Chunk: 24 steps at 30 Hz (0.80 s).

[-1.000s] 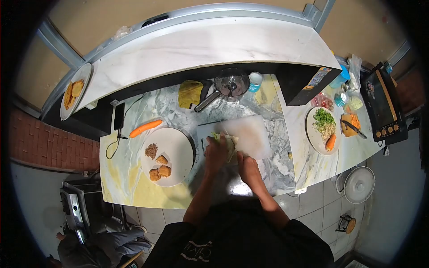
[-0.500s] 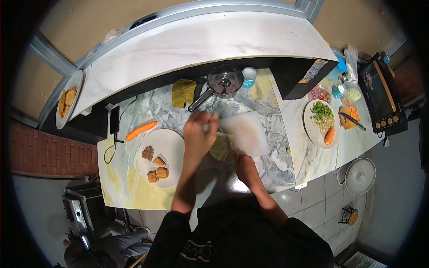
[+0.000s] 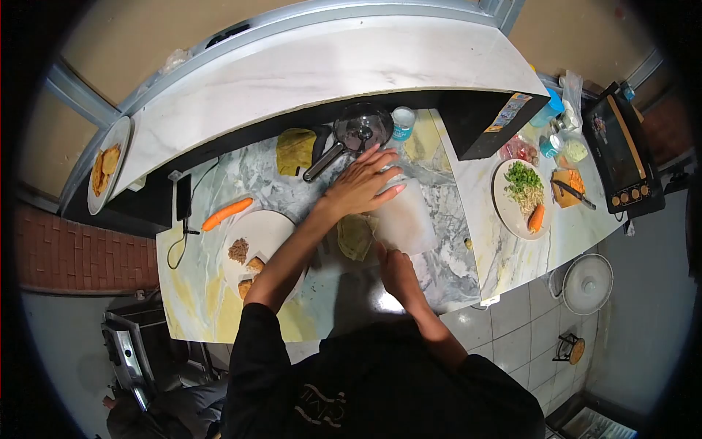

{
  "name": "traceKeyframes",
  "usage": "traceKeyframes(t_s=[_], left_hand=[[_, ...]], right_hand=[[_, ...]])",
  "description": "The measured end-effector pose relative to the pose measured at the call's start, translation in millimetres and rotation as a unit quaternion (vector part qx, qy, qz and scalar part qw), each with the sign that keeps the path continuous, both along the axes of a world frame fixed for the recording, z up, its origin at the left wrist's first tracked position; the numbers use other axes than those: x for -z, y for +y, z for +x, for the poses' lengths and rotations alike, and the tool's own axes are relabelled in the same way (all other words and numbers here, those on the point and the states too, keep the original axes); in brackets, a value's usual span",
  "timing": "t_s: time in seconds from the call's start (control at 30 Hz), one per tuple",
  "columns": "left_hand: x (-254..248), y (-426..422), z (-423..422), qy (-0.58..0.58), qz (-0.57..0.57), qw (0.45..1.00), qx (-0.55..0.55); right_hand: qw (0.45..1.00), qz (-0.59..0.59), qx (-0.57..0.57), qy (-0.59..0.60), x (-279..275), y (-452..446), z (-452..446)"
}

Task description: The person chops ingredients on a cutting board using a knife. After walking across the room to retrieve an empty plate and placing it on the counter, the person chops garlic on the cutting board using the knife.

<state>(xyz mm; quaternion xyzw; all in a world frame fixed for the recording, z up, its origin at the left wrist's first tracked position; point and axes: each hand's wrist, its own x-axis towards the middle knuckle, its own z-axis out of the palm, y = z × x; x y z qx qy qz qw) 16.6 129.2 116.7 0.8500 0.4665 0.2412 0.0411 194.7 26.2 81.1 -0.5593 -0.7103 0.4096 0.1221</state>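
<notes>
My left hand point(image 3: 362, 183) is open with fingers spread, over the upper left part of the white cutting board point(image 3: 409, 216). It holds nothing. My right hand point(image 3: 400, 276) is closed around the handle of a knife point(image 3: 376, 235), whose thin blade is hard to make out. The blade lies against the right side of a pale green, layered piece that looks like cabbage point(image 3: 355, 238), at the board's left part. A choppper-like clear bowl with a dark handle point(image 3: 325, 162) stands beyond my left fingers. My left forearm partly covers a plate point(image 3: 274, 223) with brown fried cubes and minced brown food.
A carrot point(image 3: 227, 214) lies left of the plate. An olive-green sheet point(image 3: 295, 151) and a white-blue tub point(image 3: 403, 123) sit at the back. To the right are a plate of chopped greens point(image 3: 523, 183), a second knife point(image 3: 578, 193) and a toaster oven point(image 3: 621, 154). Another person point(image 3: 164, 413) is at lower left.
My left hand has gone from closed and blurred to spread open, moving right and slightly up. My left forearm now covers part of the plate. The right hand stays nearly in place.
</notes>
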Motion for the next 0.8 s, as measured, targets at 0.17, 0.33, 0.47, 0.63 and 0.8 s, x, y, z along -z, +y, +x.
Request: traceKeyframes(t_s=[0.17,0.33,0.47,0.63,0.8], left_hand=[[-44.5,-8.3,-0.7,0.0,0.043,0.999,0.003],[9.7,-0.2,-6.4,0.021,0.005,1.0,0.022],[17.5,6.1,-1.1,0.015,-0.038,0.998,0.044],[-7.4,7.6,-6.0,0.017,-0.046,0.998,0.044],[1.5,4.7,-14.7,-0.002,-0.022,0.999,0.03]], right_hand=[[1.0,-0.023,-0.007,0.012,0.6,2.5,-1.1],[1.0,-0.005,-0.006,0.027,0.5,2.0,-0.5],[0.998,0.021,0.027,0.056,6.7,1.0,1.4],[1.0,-0.017,0.003,-0.016,6.9,4.5,-0.7],[0.999,-0.037,-0.006,0.017,1.1,2.9,-0.6]])
